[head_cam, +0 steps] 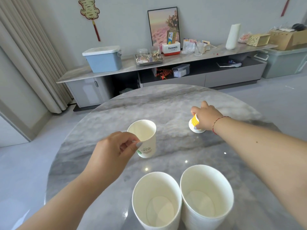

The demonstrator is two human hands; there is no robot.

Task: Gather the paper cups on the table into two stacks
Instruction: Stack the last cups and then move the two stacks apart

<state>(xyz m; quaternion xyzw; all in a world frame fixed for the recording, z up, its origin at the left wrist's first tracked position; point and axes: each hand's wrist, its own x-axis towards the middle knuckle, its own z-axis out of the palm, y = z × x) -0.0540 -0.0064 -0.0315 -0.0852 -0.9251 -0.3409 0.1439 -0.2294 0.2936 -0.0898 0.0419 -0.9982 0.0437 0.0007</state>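
Observation:
Two white paper cup stacks stand upright at the table's near edge, the left stack (156, 201) beside the right stack (206, 195). My left hand (113, 150) pinches the rim of a single white cup with green print (145, 140), upright at the table's middle. My right hand (206, 116) is farther away on the right, closed over a cup with yellow stripes (195, 124); its white rim touches the table and most of it is hidden by my fingers.
The round grey marble table (166, 103) has its far edge just past my right hand. Beyond it a long low cabinet (166, 63) holds a blue bin, jars, a framed picture and boxes. A curtain hangs at the left.

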